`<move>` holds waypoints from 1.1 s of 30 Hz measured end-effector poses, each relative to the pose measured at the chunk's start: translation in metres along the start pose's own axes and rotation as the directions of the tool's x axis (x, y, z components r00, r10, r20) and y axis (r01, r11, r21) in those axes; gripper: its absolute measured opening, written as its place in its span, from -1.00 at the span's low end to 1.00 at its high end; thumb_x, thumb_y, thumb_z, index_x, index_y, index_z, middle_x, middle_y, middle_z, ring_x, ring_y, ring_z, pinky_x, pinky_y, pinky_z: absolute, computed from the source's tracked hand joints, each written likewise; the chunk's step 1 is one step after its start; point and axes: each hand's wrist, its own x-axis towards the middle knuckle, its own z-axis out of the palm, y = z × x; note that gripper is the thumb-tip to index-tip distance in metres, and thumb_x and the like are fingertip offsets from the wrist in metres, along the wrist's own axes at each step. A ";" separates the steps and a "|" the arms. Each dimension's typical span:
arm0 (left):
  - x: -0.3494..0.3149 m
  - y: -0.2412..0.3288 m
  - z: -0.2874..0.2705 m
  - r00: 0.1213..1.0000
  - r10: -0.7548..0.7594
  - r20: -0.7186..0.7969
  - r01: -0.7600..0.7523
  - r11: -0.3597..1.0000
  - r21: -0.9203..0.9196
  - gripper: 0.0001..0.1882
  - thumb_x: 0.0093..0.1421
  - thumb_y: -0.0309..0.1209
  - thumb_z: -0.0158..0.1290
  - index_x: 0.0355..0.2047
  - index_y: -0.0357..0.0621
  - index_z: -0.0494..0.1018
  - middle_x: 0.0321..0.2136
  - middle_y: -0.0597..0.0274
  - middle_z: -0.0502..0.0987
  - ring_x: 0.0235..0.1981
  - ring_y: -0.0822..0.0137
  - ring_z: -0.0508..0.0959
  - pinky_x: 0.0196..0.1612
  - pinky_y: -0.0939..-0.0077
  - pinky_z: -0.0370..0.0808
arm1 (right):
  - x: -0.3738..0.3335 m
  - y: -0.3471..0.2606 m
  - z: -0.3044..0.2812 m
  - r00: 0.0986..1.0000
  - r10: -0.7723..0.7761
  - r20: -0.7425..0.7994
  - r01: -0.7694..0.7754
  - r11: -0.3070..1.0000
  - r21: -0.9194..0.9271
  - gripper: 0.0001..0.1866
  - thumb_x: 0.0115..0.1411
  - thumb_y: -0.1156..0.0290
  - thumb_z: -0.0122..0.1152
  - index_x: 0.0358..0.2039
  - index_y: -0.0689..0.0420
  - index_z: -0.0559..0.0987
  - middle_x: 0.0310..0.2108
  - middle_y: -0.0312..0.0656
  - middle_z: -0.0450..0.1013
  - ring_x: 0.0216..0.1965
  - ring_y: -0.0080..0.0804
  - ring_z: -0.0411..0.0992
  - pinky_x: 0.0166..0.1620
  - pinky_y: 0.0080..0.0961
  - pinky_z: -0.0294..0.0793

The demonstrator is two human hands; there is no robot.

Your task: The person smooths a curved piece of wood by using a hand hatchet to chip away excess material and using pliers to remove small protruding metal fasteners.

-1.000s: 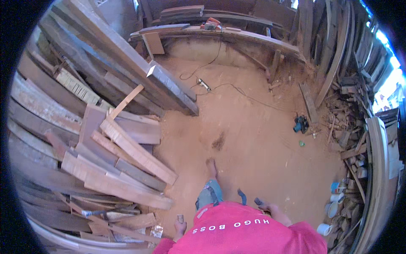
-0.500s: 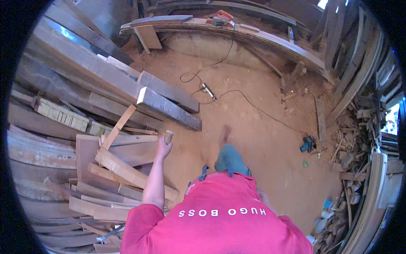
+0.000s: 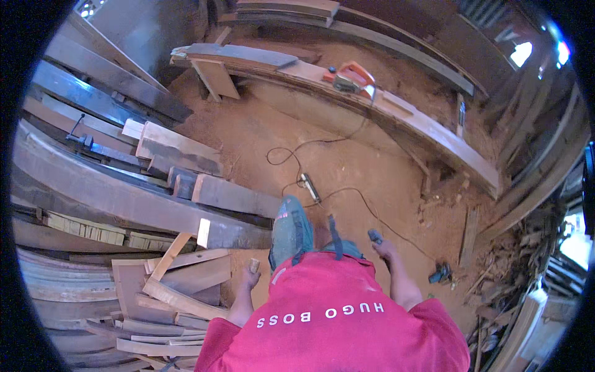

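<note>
My left hand point(image 3: 248, 279) is closed around a small pale wooden block point(image 3: 254, 265), just left of my body and beside the stacked boards. On the other side, my right hand point(image 3: 385, 250) is closed on a small dark grey object point(image 3: 375, 235) whose kind I cannot make out. It is held out over the brown floor, apart from anything else. Ahead and left of my legs, a thick dark timber point(image 3: 232, 234) with a pale patch near its end juts out from the stack.
Across the far side runs a plank bench point(image 3: 427, 127) bearing an orange power tool point(image 3: 353, 77). A power strip point(image 3: 309, 187) and its cable lie on the floor. To the right is a teal power tool point(image 3: 440, 273), near a pile of wood scraps point(image 3: 514, 260).
The view has shifted forward and turned, and the bench looks closer. My left hand has dropped nearer my body. My right hand has come into plain view with the dark object.
</note>
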 end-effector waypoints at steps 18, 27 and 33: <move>0.489 0.301 -0.277 0.881 0.126 -0.457 -0.291 0.905 -0.312 -0.62 0.06 -0.29 0.23 -0.20 -0.31 0.51 -0.35 -0.03 0.62 -0.31 0.11 0.60 -0.18 0.21 0.50 | 0.245 -0.504 -0.172 0.985 -0.168 -0.038 0.171 0.915 0.364 -0.58 0.23 0.05 0.14 -0.35 0.24 0.54 -0.67 -0.20 0.40 -0.74 -0.41 0.38 -0.65 -0.40 0.42; 0.665 0.502 -0.426 0.796 -0.035 -0.605 -0.398 0.722 -0.566 -0.79 0.15 -0.38 0.24 -0.28 -0.23 0.51 -0.47 0.29 0.57 -0.43 0.41 0.53 -0.30 0.40 0.50 | 0.375 -0.740 -0.245 0.654 -0.717 -0.242 0.703 0.694 -0.157 -0.44 0.12 -0.01 0.28 -0.05 0.21 0.54 -0.26 0.10 0.56 -0.12 0.05 0.52 0.00 -0.07 0.47; 0.733 0.467 -0.392 0.851 0.257 -0.459 -0.359 0.921 -0.149 -0.71 0.13 -0.34 0.23 -0.19 -0.23 0.53 -0.38 0.06 0.62 -0.31 0.25 0.61 -0.18 0.32 0.52 | 0.458 -0.912 -0.252 0.698 -0.697 0.163 0.687 0.590 -0.423 -0.40 0.02 -0.05 0.33 -0.01 0.06 0.58 -0.11 0.09 0.54 -0.03 0.02 0.49 0.03 -0.11 0.48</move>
